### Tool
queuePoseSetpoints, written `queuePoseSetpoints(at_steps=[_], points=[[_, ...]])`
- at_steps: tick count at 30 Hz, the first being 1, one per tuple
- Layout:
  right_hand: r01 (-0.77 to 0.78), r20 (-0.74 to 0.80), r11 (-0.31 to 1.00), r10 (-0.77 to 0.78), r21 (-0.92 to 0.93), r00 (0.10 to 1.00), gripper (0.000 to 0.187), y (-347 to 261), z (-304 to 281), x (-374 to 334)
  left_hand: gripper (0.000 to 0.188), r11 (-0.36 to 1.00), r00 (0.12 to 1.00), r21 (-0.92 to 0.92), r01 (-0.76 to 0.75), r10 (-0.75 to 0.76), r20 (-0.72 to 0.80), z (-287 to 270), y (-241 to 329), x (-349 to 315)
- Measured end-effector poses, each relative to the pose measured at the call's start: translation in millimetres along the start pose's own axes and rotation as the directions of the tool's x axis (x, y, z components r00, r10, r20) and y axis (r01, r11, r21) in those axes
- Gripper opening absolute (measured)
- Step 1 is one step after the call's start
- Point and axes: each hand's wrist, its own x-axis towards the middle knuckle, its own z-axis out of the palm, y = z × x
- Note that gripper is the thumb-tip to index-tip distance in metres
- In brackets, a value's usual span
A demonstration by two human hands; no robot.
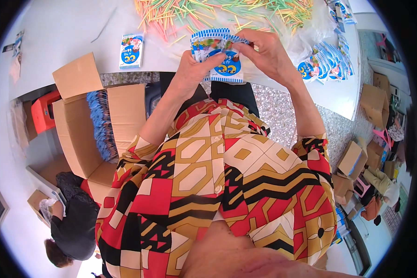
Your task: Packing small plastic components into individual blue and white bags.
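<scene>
Just over the table's near edge, my left hand [192,72] is closed on small blue-and-white printed packets [227,70], with its thumb lying across the front one. My right hand [266,53] pinches the top edge of the front packet between thumb and fingers. The packets overlap, so I cannot tell how many are held, nor whether that top edge is open. Beyond my hands lies a loose heap of thin pink, yellow and green sticks [171,18] on clear plastic film. A similar packet [131,51] lies flat to the left. Several more packets [329,65] are fanned out to the right.
An open cardboard box [78,139] stands at the left below the white table [78,46], holding a row of blue packets [101,125]. Behind it is a red-orange container [44,111]. A person in dark clothes [74,222] is at lower left. More cartons [352,160] stand at right.
</scene>
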Motion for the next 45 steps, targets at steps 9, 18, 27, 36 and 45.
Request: queuePoseSetpoints(at_steps=[9, 18, 27, 36, 45], points=[[0.042, -0.061, 0.998, -0.04, 0.044, 0.997, 0.016, -3.6, 5.3, -0.1, 0.031, 0.994, 0.999, 0.11, -0.021, 0.024, -0.031, -1.8, 1.3, -4.7], [0.167, -0.296, 0.979, -0.195, -0.116, 0.935, 0.034, -26.5, 3.6, 2.6, 0.033, 0.991, 0.983, 0.044, -0.123, 0.128, -0.13, 0.7, -1.7, -4.5], [0.409, -0.216, 0.807, -0.53, -0.426, 0.82, 0.026, -19.3, 0.8, -6.6, 0.034, 0.992, 0.984, 0.055, -0.112, 0.118, -0.134, -1.3, -2.9, -0.1], [0.385, -0.132, 0.858, -0.449, -0.341, 0.884, 0.019, -26.3, 11.4, -17.0, 0.025, 0.938, 0.969, 0.309, -0.16, 0.208, -0.132, -5.4, -8.6, -8.2], [0.305, -0.128, 0.918, -0.345, -0.255, 0.93, 0.009, -37.3, 21.5, -1.6, 0.025, 0.946, 0.961, 0.235, -0.225, 0.255, -0.11, -7.4, -6.3, -12.4]])
